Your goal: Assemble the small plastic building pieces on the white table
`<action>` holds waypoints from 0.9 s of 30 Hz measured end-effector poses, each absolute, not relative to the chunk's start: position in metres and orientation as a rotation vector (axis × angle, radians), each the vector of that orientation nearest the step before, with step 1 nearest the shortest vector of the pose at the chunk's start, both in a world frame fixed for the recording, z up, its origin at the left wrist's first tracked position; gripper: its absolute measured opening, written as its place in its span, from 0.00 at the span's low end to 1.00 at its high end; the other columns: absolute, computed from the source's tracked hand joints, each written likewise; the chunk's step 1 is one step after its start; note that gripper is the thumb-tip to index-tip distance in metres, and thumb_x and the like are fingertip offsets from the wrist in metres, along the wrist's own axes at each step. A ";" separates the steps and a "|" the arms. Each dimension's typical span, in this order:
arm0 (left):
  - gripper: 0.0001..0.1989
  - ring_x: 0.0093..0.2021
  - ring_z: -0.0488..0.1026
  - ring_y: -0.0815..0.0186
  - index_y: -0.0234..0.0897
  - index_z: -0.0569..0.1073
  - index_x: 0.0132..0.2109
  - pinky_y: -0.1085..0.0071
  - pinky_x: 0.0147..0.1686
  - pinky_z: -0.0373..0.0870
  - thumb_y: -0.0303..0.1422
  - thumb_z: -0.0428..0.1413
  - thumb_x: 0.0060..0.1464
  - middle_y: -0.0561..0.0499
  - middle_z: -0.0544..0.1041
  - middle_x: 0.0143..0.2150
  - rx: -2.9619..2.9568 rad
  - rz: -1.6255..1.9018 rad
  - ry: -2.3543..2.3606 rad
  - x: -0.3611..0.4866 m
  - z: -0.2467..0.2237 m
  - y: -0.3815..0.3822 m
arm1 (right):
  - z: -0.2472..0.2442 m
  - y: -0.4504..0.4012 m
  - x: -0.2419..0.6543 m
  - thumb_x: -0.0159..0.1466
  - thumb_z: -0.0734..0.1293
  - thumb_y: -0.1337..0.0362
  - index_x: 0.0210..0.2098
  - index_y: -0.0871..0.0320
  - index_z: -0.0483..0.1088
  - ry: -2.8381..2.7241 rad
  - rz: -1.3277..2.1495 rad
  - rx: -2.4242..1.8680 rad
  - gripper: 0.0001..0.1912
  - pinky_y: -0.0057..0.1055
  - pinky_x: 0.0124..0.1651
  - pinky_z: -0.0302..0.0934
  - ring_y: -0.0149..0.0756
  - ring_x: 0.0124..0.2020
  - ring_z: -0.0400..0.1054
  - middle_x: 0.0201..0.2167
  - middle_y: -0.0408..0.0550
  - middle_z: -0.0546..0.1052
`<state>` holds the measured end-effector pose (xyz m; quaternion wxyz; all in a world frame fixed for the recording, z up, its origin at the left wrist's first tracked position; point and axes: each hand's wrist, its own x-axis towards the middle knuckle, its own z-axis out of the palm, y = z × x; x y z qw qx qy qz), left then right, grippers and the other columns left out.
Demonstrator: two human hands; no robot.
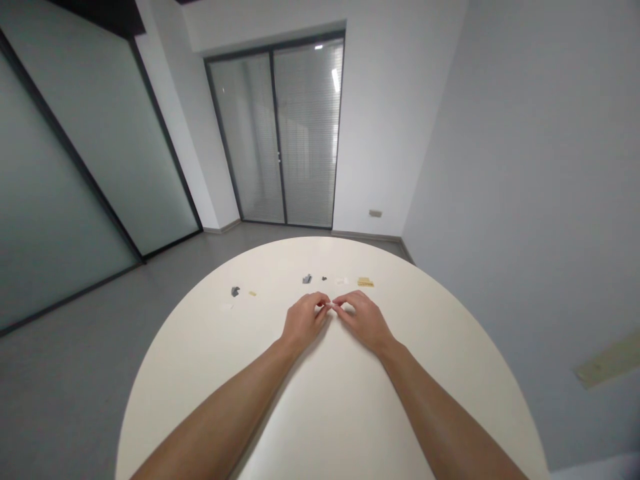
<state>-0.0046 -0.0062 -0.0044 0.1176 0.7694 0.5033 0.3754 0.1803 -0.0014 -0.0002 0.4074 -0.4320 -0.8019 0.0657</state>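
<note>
My left hand (307, 320) and my right hand (365, 320) meet over the middle of the round white table (345, 413). Both are closed in a pinch, thumb against fingers, on one small white piece (331, 305) between the fingertips. Its kind is too small to make out. Just beyond my hands lie a grey piece (307, 279), a tiny dark piece (325, 278), some whitish pieces (342, 281) and a stack of yellowish pieces (365, 282).
Toward the table's left side sit a dark grey piece (235, 291), a small yellow piece (253, 293) and a faint white piece (228, 307). A glass door (305, 133) stands behind the table; a plain wall (540, 167) rises on the right.
</note>
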 end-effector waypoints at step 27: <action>0.08 0.41 0.75 0.66 0.43 0.75 0.43 0.70 0.43 0.69 0.35 0.51 0.63 0.52 0.79 0.40 2.223 1.095 1.527 -0.004 -0.006 -0.006 | -0.005 0.003 0.184 0.65 0.68 0.65 0.35 0.53 0.74 -2.014 0.129 -1.037 0.02 0.37 0.48 0.65 0.40 0.43 0.71 0.37 0.46 0.79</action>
